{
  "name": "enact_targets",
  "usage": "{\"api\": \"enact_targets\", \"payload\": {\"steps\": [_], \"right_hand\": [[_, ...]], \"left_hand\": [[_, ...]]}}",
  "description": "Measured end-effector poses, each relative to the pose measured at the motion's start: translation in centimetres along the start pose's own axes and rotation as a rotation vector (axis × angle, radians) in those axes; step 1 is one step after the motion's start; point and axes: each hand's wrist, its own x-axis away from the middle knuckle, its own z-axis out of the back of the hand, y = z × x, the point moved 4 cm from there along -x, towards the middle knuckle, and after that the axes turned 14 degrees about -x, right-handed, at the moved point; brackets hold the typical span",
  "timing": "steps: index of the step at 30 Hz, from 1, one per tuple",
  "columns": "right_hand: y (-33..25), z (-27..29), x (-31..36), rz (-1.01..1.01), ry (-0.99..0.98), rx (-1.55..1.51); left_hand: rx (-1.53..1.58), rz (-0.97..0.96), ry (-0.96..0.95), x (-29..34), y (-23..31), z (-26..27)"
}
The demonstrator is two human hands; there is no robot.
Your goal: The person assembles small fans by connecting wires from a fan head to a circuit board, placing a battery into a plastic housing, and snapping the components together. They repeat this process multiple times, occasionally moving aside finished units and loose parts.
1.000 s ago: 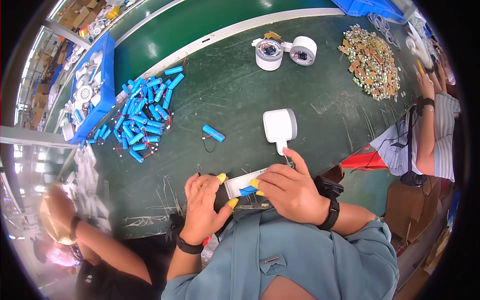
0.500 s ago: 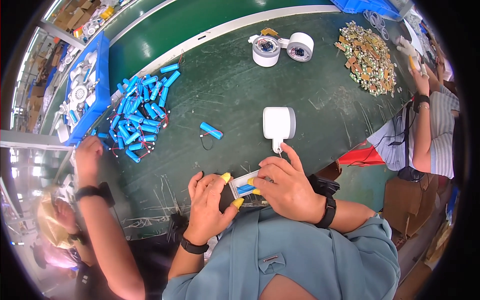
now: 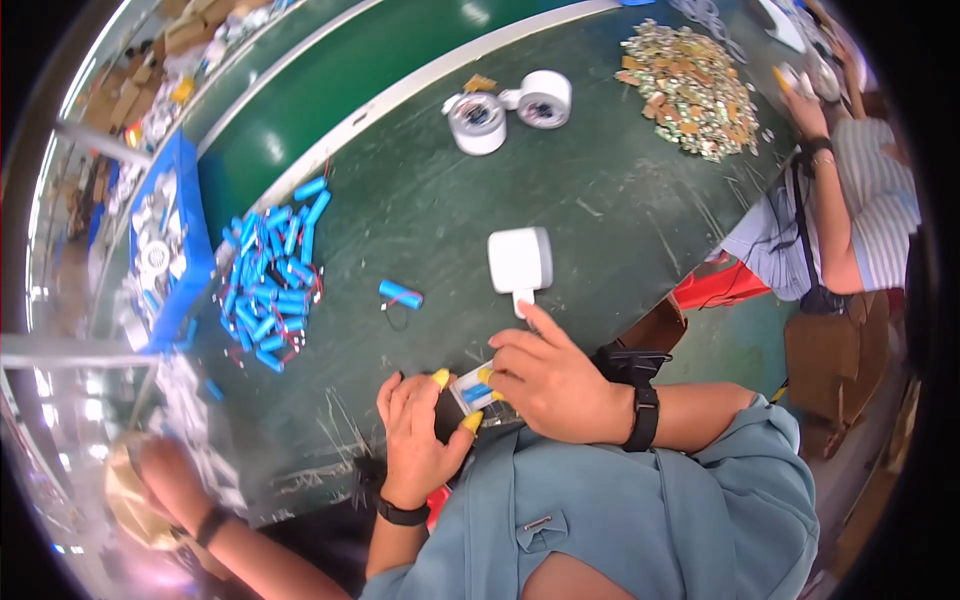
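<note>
Near the table's front edge, both hands hold a small open white housing [image 3: 463, 380] with a blue cylindrical battery [image 3: 478, 391] inside. My left hand [image 3: 420, 432] grips its left end between thumb and index finger, both in yellow finger cots. My right hand [image 3: 555, 388] holds the right end, with yellow-tipped fingers at the battery, and covers much of that end. Its index finger reaches to the neck of a white rounded head [image 3: 518, 262] with a grey rim. Whether head and housing are joined is hidden by the hand.
A single wired blue battery [image 3: 401, 294] lies left of the head, near a heap of blue batteries [image 3: 268, 290]. Two round white units [image 3: 477, 124] and a pile of small circuit boards [image 3: 690, 90] lie farther back. A blue bin [image 3: 190, 230] and co-workers' arms [image 3: 245, 545] flank the table.
My view has shifted and turned slightly. Both hands keep their hold on the housing. The co-worker's arm at left has moved back from the battery heap toward a tan bag.
</note>
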Motion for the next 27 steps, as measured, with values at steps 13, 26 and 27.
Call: {"api": "enact_targets", "payload": {"steps": [13, 26, 27], "right_hand": [[3.1, 5.1, 4.2, -0.19, 0.401, -0.139], [3.2, 2.6, 1.0, -0.059, 0.187, -0.224], [3.0, 2.7, 0.9, -0.052, 0.167, -0.227]], "left_hand": [[-0.213, 0.053, -0.037, -3.5, 2.2, 1.4], [-0.097, 0.077, 0.009, -3.5, 0.5, 0.1], [-0.055, 0.105, 0.029, -2.8, 0.0, 0.9]]}}
